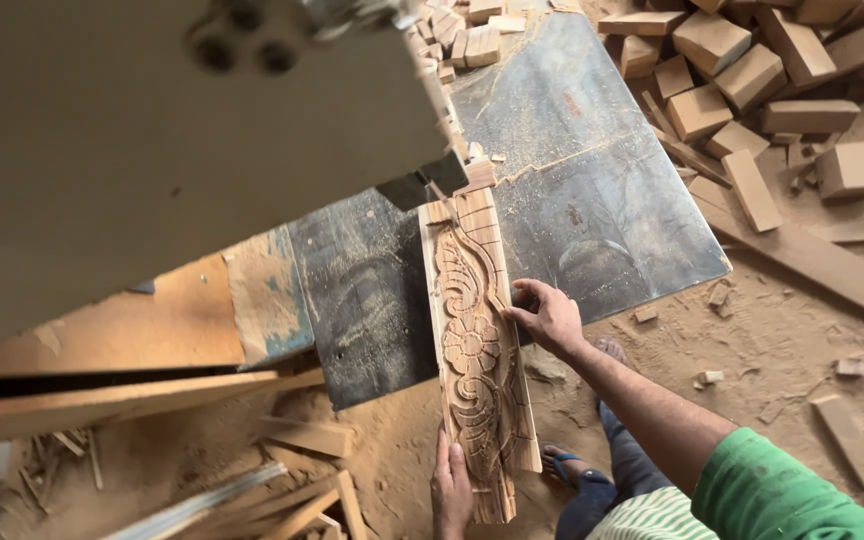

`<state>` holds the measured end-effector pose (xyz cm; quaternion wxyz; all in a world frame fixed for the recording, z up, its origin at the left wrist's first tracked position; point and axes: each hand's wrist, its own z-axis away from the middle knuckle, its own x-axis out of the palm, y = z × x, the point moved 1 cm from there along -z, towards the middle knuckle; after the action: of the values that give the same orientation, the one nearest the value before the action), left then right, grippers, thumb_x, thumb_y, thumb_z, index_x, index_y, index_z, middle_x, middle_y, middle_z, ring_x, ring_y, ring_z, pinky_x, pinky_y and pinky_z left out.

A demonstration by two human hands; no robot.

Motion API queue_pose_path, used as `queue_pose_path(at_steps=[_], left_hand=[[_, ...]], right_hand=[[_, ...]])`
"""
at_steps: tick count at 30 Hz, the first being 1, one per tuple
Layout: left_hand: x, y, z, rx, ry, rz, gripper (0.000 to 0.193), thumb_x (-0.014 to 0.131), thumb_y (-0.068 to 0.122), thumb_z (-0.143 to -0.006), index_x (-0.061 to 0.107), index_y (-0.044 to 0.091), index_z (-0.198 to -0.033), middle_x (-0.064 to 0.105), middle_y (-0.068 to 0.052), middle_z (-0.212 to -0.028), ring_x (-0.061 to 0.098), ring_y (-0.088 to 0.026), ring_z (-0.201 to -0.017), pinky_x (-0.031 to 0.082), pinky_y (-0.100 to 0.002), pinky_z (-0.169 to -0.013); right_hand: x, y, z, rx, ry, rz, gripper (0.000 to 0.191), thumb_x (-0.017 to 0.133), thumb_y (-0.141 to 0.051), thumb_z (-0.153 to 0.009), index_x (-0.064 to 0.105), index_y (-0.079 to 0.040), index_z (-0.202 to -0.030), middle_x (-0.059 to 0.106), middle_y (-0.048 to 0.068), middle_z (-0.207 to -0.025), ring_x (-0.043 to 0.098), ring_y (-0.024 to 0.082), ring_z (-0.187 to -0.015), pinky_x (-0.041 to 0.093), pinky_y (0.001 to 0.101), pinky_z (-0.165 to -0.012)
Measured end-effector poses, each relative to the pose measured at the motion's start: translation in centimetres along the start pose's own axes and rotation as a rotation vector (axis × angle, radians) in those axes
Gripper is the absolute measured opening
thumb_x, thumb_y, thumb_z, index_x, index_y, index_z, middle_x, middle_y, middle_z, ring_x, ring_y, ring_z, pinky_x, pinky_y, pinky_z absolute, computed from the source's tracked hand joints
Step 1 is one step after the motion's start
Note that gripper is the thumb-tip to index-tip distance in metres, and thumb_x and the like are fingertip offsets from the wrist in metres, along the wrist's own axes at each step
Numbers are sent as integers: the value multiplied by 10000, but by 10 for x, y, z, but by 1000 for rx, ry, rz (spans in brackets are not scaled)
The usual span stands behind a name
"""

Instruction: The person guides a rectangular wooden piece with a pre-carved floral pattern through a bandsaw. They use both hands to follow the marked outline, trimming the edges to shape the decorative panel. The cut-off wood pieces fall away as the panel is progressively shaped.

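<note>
Wood carved with a flower, the long panel (477, 350) lies on the dusty saw table (592, 190), far end at the blade guide. Left hand (451, 490) grips its near end, right hand (549, 318) presses fingertips on its edge; a slip toward the guide risks cut fingers.

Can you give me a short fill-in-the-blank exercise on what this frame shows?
1. Both hands rest on a long wooden board carved with a ____ pattern.
2. The right hand presses the board's ____ edge.
3. The left hand holds the board's ____ end.
4. The floor beside the saw table is covered in ____.

Missing words: flower; right; near; sawdust
</note>
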<state>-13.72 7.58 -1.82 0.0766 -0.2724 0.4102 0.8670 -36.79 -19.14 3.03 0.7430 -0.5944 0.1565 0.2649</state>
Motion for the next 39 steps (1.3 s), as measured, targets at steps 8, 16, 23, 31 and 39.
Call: queue_pose_path(at_steps=[8,16,23,31,39], left_hand=[[-8,10,-5,-192,10,-179,606,354,475,-1039,371,220,-1589,520,-97,-1551,520,-309,-1404,429,-439,-1131],[-4,22,15,-23,196,-163,586,387,434,-1036,510,95,-1498,709,-179,-1325,713,-326,-1208,601,-389,-967],[-15,26,8,-22,184,-149,584,383,428,-1024,512,117,-1501,745,-168,-1264,749,-312,-1152,629,-391,-919],[-22,13,-10,-31,162,-203,604,380,451,-1030,511,96,-1500,704,-173,-1331,715,-332,-1205,615,-404,-965],[-34,19,-24,-1,152,-216,599,377,459,-1037,516,103,-1498,656,-174,-1402,667,-343,-1264,582,-417,-1011]], right_hand=[[-3,-7,-2,100,-57,42,568,857,-451,-779,695,-193,-1258,767,10,-1064,741,142,-962,595,334,-905],[-1,4,-4,23,-116,77,596,860,-490,-761,689,-189,-1247,746,31,-1093,732,167,-979,599,347,-910],[-8,-7,1,16,-101,192,552,852,-559,-756,717,-231,-1179,700,3,-1069,647,169,-1038,486,378,-938],[-4,-13,-3,60,-97,223,562,820,-623,-760,713,-248,-1164,682,-11,-1041,639,150,-1028,487,360,-916],[3,-16,-11,104,-63,248,615,831,-674,-712,707,-232,-1121,677,-19,-1028,645,146,-1004,484,375,-885]])
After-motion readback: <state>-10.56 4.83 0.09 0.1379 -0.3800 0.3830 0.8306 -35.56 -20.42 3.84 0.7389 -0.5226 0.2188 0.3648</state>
